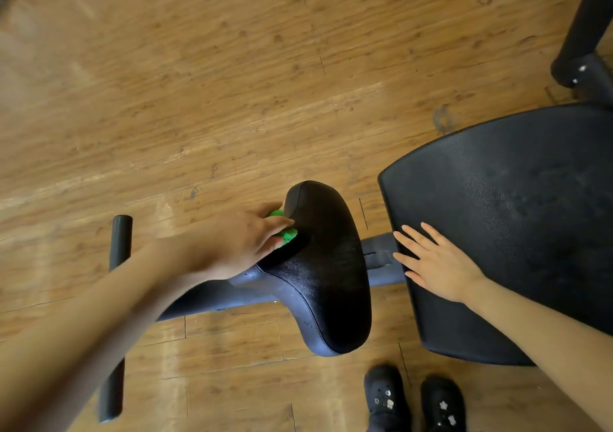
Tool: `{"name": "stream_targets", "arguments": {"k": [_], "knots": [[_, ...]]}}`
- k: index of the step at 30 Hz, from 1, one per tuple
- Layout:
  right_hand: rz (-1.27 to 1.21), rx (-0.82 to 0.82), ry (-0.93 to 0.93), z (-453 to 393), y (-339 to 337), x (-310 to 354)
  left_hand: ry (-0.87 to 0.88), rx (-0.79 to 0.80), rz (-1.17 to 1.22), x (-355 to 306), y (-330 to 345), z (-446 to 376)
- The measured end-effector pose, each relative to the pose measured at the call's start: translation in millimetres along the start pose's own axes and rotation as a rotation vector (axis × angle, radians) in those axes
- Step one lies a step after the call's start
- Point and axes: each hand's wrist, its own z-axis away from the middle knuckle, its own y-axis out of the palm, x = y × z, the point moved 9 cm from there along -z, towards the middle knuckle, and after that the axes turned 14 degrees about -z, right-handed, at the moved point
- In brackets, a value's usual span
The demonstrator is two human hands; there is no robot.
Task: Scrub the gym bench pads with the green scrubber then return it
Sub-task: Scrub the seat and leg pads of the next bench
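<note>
Left hand (245, 239) grasps green scrubber (284, 229), pressed against left edge of small seat pad (328, 275), likely mid-scrub. Right hand (434, 259) lies flat, fingers straight, on near-left corner of large back pad (517, 219), probably steadying the bench.

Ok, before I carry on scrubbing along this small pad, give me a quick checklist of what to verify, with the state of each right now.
1. Green scrubber held firmly in the left hand: ok, fingers are curled round it.
2. Scrubber in contact with the small pad: ok, it is pressed against the pad's far left edge.
3. Bench steadied: ok, the right hand lies flat on the large pad.
4. Feet clear of the frame: ok, both shoes stand on the floor beside it.
5. Large pad already scrubbed: cannot tell.
6. Place to return the scrubber: cannot tell, none is in view.
</note>
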Motion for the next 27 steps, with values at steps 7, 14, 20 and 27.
{"name": "stream_targets", "arguments": {"k": [7,14,20,27], "knots": [[-0.015,-0.012,-0.003,-1.1,-2.8,1.6,-0.098,0.015,0.097,0.5,4.5,-22.8],[-0.017,-0.029,-0.016,0.3,-3.3,2.4,-0.204,0.067,0.128,5.0,19.2,-62.1],[0.012,0.0,-0.015,1.3,-0.6,1.5,-0.297,-0.069,0.053,13.5,16.9,-34.1],[0.043,0.049,0.008,0.7,3.4,-0.4,-0.284,-0.065,0.057,3.9,8.9,-20.8]]}}
